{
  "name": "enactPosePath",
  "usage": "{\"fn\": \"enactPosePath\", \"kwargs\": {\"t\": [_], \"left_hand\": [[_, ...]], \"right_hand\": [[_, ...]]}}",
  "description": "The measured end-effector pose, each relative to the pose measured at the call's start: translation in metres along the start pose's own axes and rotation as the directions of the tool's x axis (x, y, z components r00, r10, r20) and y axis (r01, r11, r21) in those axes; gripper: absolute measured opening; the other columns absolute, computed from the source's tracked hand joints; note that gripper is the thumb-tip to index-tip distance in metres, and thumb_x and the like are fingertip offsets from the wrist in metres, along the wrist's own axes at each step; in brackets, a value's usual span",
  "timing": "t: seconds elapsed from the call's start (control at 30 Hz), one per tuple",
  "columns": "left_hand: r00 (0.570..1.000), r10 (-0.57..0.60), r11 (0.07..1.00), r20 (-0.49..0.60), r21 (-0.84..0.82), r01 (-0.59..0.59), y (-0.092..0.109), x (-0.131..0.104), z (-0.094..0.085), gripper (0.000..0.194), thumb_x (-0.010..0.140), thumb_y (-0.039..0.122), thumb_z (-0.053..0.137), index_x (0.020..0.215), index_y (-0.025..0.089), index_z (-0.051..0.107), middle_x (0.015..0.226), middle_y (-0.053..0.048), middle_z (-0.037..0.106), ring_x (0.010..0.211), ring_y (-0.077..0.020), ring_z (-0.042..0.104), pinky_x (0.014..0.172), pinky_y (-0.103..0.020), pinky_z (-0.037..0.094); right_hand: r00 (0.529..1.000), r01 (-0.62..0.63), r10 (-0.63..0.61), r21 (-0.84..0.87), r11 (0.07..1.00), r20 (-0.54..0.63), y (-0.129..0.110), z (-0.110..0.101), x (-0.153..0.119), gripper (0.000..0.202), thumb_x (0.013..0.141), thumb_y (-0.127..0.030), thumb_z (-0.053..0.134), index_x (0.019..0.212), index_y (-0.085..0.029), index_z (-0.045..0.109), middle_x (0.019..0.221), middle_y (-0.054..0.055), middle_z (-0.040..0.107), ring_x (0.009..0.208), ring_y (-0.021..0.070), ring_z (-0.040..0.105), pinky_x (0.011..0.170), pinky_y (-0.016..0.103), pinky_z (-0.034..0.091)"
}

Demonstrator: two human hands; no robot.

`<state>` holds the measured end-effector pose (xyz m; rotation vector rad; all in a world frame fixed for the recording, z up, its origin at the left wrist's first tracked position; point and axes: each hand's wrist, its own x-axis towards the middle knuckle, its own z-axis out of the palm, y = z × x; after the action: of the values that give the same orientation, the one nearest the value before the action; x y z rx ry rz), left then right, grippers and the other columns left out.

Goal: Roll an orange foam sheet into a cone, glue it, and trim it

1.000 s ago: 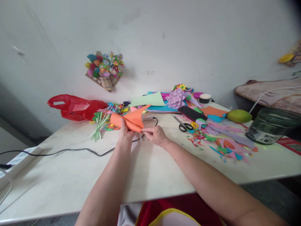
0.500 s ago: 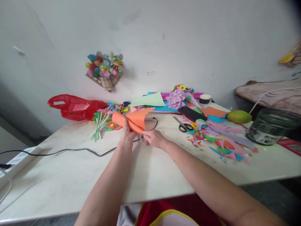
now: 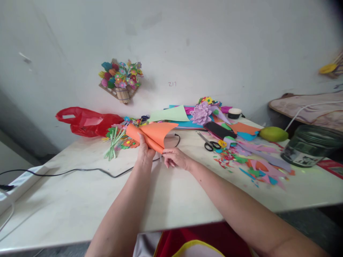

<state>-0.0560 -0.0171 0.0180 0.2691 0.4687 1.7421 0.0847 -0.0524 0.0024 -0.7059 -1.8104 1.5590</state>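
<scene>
**Orange sheet curled higher between both hands**

Since a second ago the orange foam sheet (image 3: 152, 135) sits a little higher and its upper flap opens wider to the right. Left hand (image 3: 145, 152) grips the rolled lower part, fingers closed around it, thumb on top. Right hand (image 3: 175, 158) pinches the sheet's near corner, fingers closed on it. Sheet is held just above the desk (image 3: 80, 200). Black cable (image 3: 80, 171) runs left beneath the hands. Scissors (image 3: 210, 143) lie near, to the right, among paper scraps (image 3: 254, 164).
</scene>
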Motion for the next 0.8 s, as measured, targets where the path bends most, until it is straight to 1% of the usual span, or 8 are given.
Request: {"fn": "enactPosePath", "kwargs": {"t": [0.17, 0.4, 0.5, 0.57, 0.63, 0.7, 0.8], "left_hand": [[1.0, 0.022, 1.0, -0.018, -0.005, -0.022, -0.0004, -0.0004, 0.0001, 0.047, 0.079, 0.049, 0.05, 0.112, 0.015, 0.055, 0.096, -0.009, 0.066, 0.108, -0.0212, 0.054, 0.097, -0.035, 0.039], [0.999, 0.045, 0.999, 0.007, 0.017, -0.045, -0.0005, -0.0008, 0.0027, 0.05, 0.079, 0.054, 0.044, 0.11, 0.016, 0.057, 0.104, -0.01, 0.063, 0.113, -0.0215, 0.05, 0.098, -0.037, 0.037], [0.999, 0.053, 0.998, 0.011, 0.021, -0.053, -0.0006, -0.0019, 0.005, 0.052, 0.078, 0.056, 0.043, 0.107, 0.017, 0.058, 0.105, -0.01, 0.063, 0.113, -0.0219, 0.05, 0.097, -0.037, 0.039], [0.998, 0.068, 0.998, 0.003, 0.007, -0.068, -0.0006, -0.0025, 0.0062, 0.05, 0.078, 0.055, 0.044, 0.107, 0.017, 0.059, 0.106, -0.009, 0.063, 0.113, -0.022, 0.05, 0.096, -0.036, 0.04], [0.997, 0.08, 0.997, -0.009, -0.012, -0.08, -0.0001, -0.0031, 0.0071, 0.045, 0.08, 0.051, 0.046, 0.108, 0.018, 0.059, 0.107, -0.009, 0.063, 0.113, -0.0209, 0.05, 0.095, -0.034, 0.04], [0.996, 0.086, 0.996, -0.028, -0.036, -0.087, 0.0011, -0.0038, 0.0076, 0.042, 0.081, 0.046, 0.048, 0.111, 0.018, 0.057, 0.107, -0.008, 0.063, 0.112, -0.0193, 0.051, 0.095, -0.032, 0.041], [0.994, 0.081, 0.994, -0.076, -0.067, -0.086, 0.0035, -0.0051, 0.008, 0.04, 0.082, 0.04, 0.05, 0.115, 0.018, 0.054, 0.107, -0.007, 0.063, 0.11, -0.0174, 0.053, 0.093, -0.028, 0.043]], "right_hand": [[1.0, 0.01, -0.01, 0.094, 0.995, -0.001, 0.0045, -0.0013, 0.0018, 0.015, 0.074, -0.022, 0.045, 0.061, -0.016, 0.048, 0.041, -0.004, 0.053, 0.031, 0.0048, 0.034, 0.034, 0.017, 0.026], [1.0, -0.014, 0.015, 0.211, 0.977, -0.004, 0.0069, -0.0019, 0.0031, 0.012, 0.071, -0.024, 0.049, 0.064, -0.014, 0.052, 0.041, -0.003, 0.054, 0.032, 0.0054, 0.038, 0.034, 0.017, 0.026], [1.0, -0.019, 0.021, 0.256, 0.966, -0.003, 0.0073, -0.0024, 0.0032, 0.012, 0.07, -0.025, 0.05, 0.066, -0.014, 0.053, 0.041, -0.002, 0.055, 0.033, 0.0061, 0.04, 0.034, 0.017, 0.026], [0.999, -0.028, 0.033, 0.265, 0.964, -0.014, 0.0065, -0.0021, 0.0029, 0.012, 0.069, -0.025, 0.051, 0.067, -0.013, 0.054, 0.041, -0.001, 0.056, 0.032, 0.0066, 0.04, 0.034, 0.018, 0.026], [0.997, -0.025, 0.042, 0.245, 0.969, -0.067, 0.0048, -0.0011, 0.0024, 0.013, 0.067, -0.023, 0.05, 0.071, -0.012, 0.057, 0.04, -0.001, 0.056, 0.032, 0.0068, 0.04, 0.034, 0.018, 0.026], [0.987, 0.006, 0.025, 0.193, 0.981, -0.16, 0.0031, 0.0002, 0.0022, 0.017, 0.066, -0.02, 0.048, 0.074, -0.011, 0.059, 0.039, -0.002, 0.055, 0.031, 0.0065, 0.038, 0.035, 0.018, 0.025], [0.951, 0.099, -0.082, 0.042, 0.994, -0.297, 0.0039, 0.0016, 0.0033, 0.018, 0.064, -0.015, 0.045, 0.072, -0.012, 0.062, 0.037, -0.004, 0.05, 0.034, 0.0063, 0.039, 0.038, 0.018, 0.029]]}}
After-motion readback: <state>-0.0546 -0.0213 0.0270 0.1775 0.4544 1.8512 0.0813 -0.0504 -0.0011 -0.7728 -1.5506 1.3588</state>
